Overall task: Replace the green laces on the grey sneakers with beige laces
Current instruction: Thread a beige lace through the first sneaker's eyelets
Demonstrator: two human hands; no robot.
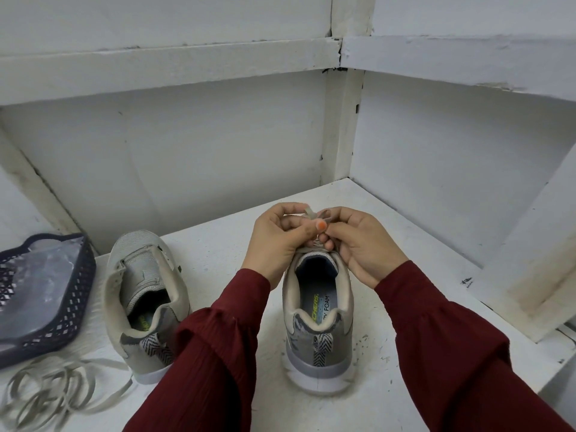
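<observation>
The left hand point(277, 241) and right hand point(361, 244) are each pinching the flat beige lace point(313, 213), with the grey mesh sneaker point(318, 322) sitting just beneath the grip; pulling both ends evenly taut is looking wise

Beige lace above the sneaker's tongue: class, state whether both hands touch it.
Touching. The head view shows the left hand and right hand each pinching the beige lace.

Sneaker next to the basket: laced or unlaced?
Unlaced. The sneaker beside the basket shows a bare tongue with no lace crossing it; a loose lace lies coiled nearby.
</observation>
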